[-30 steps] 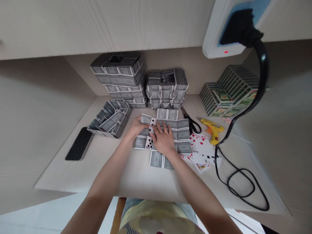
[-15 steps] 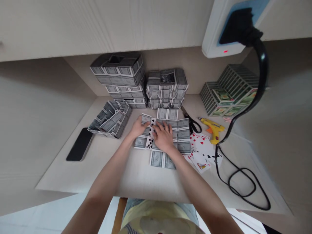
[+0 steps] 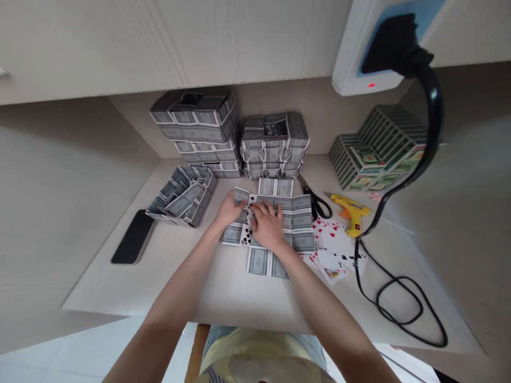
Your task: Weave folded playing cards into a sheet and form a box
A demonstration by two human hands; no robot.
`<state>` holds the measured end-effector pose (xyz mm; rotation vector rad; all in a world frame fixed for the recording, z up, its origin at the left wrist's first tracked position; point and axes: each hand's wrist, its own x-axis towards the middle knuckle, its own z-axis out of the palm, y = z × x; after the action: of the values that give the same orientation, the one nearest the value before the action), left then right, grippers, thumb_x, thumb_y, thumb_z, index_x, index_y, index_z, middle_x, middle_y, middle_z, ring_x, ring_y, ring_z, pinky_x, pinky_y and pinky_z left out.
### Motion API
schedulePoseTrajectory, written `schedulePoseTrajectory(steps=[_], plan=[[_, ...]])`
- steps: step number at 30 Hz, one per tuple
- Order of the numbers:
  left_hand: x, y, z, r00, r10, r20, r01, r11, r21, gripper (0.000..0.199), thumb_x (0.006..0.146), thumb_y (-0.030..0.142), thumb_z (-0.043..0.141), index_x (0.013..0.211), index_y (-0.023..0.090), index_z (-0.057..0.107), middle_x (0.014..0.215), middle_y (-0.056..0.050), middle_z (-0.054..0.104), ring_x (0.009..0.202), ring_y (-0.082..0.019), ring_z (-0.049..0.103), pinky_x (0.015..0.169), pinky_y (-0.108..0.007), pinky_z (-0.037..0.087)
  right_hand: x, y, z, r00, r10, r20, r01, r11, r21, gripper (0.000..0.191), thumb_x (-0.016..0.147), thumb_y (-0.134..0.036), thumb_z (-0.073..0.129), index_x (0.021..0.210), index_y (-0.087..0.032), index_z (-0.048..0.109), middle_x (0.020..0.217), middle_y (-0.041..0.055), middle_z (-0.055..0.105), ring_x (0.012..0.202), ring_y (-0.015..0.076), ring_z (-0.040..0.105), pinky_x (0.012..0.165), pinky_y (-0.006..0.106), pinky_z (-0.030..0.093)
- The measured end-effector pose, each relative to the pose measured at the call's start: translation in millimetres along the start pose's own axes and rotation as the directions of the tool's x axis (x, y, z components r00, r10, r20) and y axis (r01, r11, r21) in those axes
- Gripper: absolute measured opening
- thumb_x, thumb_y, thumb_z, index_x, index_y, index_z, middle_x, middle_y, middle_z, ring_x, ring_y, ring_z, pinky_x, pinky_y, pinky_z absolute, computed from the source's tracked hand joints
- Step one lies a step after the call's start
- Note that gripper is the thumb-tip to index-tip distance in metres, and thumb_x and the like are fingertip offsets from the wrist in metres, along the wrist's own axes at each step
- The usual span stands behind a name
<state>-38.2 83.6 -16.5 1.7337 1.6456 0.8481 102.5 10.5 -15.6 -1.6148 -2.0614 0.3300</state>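
Note:
A flat panel of joined playing cards (image 3: 302, 221), mostly with grey patterned backs up, lies on the desk in front of me. Along its left part runs a face-up strip with black clubs and spades, a ten of spades (image 3: 245, 236) at its near end. My left hand (image 3: 228, 209) holds the panel's left section, thumb on top; its other fingers are partly hidden. My right hand (image 3: 266, 226) rests flat on the panel just right of that strip, fingers spread. Card flaps stick out from the panel's far and near sides.
Behind stand stacked card-built boxes (image 3: 195, 125) and a second stack (image 3: 275, 146). An open card box (image 3: 202, 205) and a phone (image 3: 133, 236) lie left. To the right are scissors (image 3: 319, 205), a yellow glue gun (image 3: 353, 213), loose cards (image 3: 333, 234), packaged decks (image 3: 351, 159) and a black cable (image 3: 393, 279).
The whole view shifts slightly. Both hands stay at nearly the same places on the card panel, with the left fingers shifting only a little.

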Motion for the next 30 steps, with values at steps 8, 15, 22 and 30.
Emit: schedulePoseTrajectory(steps=[8,15,22,30], plan=[[1,10,-7.2,0.986,-0.066,0.156,0.108,0.953,-0.282,0.025,0.061,0.03,0.061,0.079,0.013,0.061,0.079,-0.004,0.066,0.068,-0.017,0.059,0.064,-0.027,0.045,0,0,0,1.0,-0.008,0.03,0.008,1.0,0.017,0.035,0.085,-0.023,0.037,0.119,-0.021,0.045,0.134,0.0021,0.043,0.13,0.0226,0.022,0.105,0.053,-0.002],[16,10,-13.6,0.95,-0.175,0.258,0.244,0.932,-0.269,0.031,0.053,0.032,0.069,0.076,0.012,0.066,0.073,-0.005,0.068,0.064,-0.018,0.061,0.059,-0.027,0.047,-1,-2,1,1.0,-0.024,0.011,0.023,1.0,0.021,0.032,0.086,-0.023,0.036,0.116,-0.021,0.046,0.133,0.0027,0.045,0.13,0.0226,0.023,0.105,0.053,-0.002],[28,32,-11.4,0.912,-0.32,0.259,0.378,0.899,-0.222,0.036,0.046,0.029,0.075,0.076,0.009,0.066,0.068,-0.008,0.068,0.063,-0.023,0.062,0.056,-0.031,0.048,-3,-5,2,0.999,-0.001,-0.039,0.001,1.0,0.01,0.043,0.085,-0.023,0.038,0.127,-0.016,0.036,0.132,0.0083,0.045,0.129,0.0211,0.024,0.106,0.05,0.001],[27,13,-8.8,0.882,-0.25,0.398,0.41,0.824,-0.391,0.037,0.05,0.027,0.074,0.082,0.012,0.066,0.077,-0.008,0.07,0.067,-0.024,0.064,0.06,-0.035,0.051,-3,-6,5,0.993,0.079,-0.093,-0.081,0.997,-0.014,0.046,0.085,-0.028,0.038,0.127,-0.01,0.038,0.135,0.0135,0.039,0.13,0.0233,0.022,0.106,0.045,0.006]])
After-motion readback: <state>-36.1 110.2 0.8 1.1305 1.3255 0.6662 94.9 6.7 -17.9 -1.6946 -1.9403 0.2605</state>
